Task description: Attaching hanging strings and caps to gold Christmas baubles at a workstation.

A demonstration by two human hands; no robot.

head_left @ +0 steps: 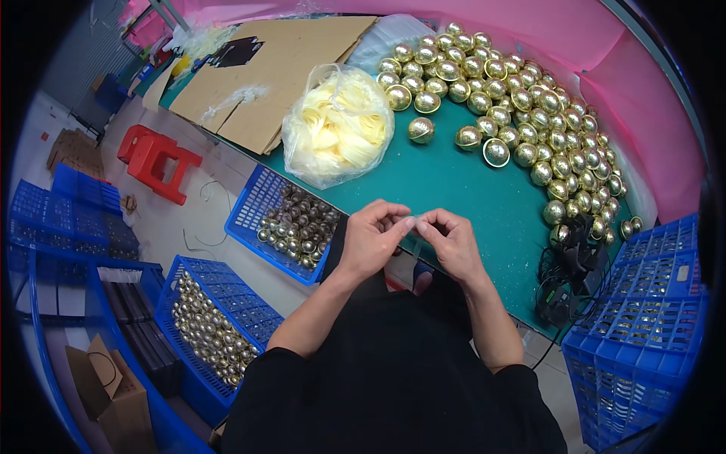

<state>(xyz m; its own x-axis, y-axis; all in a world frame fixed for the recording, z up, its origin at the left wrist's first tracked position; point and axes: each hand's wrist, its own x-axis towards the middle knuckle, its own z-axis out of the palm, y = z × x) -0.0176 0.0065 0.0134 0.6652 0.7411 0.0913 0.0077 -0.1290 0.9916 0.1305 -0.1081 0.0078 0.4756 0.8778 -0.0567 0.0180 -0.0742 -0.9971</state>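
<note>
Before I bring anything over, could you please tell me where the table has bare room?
The table is bare between the plastic bag, gold balls, left hand and right hand, and rightward to the black cabled devices. Balls crowd the far right; cardboard covers the far left.

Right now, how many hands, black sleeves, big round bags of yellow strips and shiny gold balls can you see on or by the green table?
Hands: 2 (left hand, right hand)
Black sleeves: 2
Big bag of yellow strips: 1
Gold balls: over 50, too overlapped to count exactly
Total: 5, plus the balls
</note>
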